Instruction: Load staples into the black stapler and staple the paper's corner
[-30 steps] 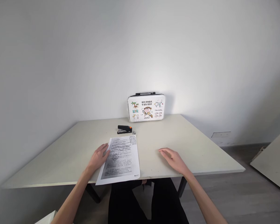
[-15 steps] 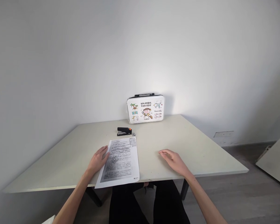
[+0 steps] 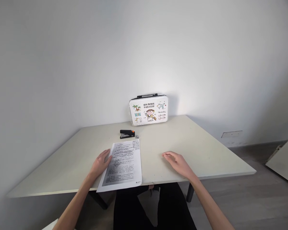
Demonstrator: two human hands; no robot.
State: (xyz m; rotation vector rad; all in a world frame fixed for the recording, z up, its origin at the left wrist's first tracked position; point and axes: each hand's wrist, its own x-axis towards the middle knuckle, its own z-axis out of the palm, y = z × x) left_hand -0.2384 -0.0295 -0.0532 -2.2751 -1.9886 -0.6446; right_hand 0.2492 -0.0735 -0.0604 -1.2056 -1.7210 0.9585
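In the head view, touching the left edge of a white printed paper sheet (image 3: pixel 124 166), slightly overhanging the pale rectangular table (image 3: pixel 62 166), with the bare, flat-fingered left hand (image 3: pixel 100 163). Holding the bare right hand (image 3: pixel 177 164) loosely curled and empty, right of the sheet. Facing a black-and-orange stapler (image 3: pixel 127 134) just beyond it.

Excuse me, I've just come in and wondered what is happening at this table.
Someone is seated at the table with the left hand on the left edge of a printed sheet, which reaches the table's near edge. The right hand is over to the right of the sheet, lightly curled and holding nothing. Just beyond the sheet lie a black stapler and a small grey piece. A white case stands upright at the back, near the wall.
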